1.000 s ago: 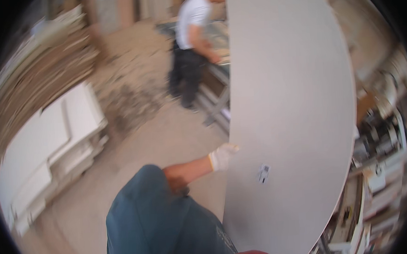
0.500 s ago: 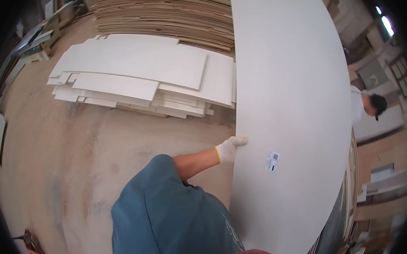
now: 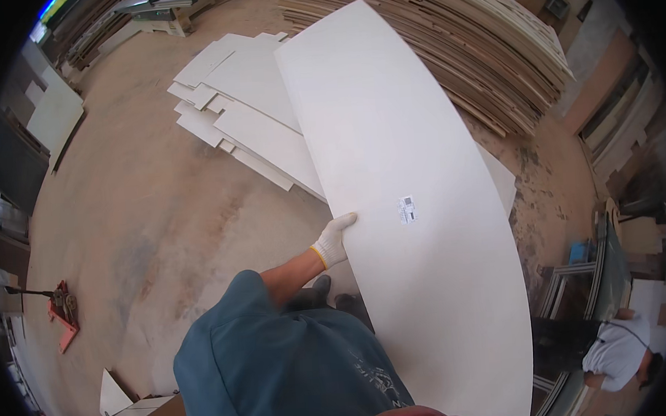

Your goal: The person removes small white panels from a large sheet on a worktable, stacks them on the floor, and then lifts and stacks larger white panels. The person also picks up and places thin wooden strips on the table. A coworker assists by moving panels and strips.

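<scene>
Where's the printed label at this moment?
In the head view, the printed label is slightly right of centre, on the face of the long white panel, to the right of the gloved left hand gripping the panel's left edge.

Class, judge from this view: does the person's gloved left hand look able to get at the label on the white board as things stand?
Probably yes, once it releases its grip: the gloved left hand holds the white board's left edge, and the label sits nearby, uncovered, nothing between.

Shirt (image 3: pixel 281 364) is teal, glove (image 3: pixel 335 242) white, shoes (image 3: pixel 322 286) seemingly dark.
</scene>
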{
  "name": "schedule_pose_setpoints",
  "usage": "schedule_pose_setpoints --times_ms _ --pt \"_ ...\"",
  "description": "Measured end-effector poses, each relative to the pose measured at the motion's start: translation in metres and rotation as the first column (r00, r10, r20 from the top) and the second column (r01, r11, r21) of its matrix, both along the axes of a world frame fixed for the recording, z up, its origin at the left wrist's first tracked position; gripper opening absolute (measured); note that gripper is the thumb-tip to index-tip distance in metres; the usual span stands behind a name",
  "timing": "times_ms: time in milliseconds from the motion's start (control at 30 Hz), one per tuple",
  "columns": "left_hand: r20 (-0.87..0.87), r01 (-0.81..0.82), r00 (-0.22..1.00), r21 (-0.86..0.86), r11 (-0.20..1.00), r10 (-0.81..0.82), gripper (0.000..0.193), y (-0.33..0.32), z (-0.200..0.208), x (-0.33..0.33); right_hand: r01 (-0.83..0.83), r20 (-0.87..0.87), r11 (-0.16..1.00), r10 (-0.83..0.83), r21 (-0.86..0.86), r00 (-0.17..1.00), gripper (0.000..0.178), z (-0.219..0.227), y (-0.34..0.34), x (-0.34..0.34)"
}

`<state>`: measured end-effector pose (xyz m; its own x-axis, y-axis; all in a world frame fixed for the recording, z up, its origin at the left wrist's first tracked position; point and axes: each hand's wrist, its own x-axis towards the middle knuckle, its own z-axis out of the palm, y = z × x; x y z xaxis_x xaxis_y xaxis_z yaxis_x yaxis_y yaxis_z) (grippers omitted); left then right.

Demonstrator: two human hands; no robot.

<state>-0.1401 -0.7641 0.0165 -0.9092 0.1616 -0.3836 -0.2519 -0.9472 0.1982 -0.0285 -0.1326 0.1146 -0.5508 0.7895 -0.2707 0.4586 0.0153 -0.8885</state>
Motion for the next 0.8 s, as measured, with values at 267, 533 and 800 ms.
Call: schedule_pose_setpoints --times_ms 267,533,800 --pt "0.159 -0.331 0.929 -0.037 0.943 0.333 0.056 -0.251 0.013 -0.085 -0.107 0.026 0.994 0.107 -0.037 0.994 0.061 0.041 -0.150 -0.206" --pt "0.267 -0.463 0.818 -0.219 0.859 0.509 0.052 -0.401 -0.017 -0.216 -0.198 0.038 0.980 0.199 -0.018 0.979 0.061 0.032 -0.252 -0.408" --pt "0.287 -0.547 0.763 -0.191 0.815 0.579 0.044 -0.511 -0.054 -0.333 -0.366 0.220 0.900 0.318 0.235 0.922 0.064 -0.003 -0.332 -0.607"
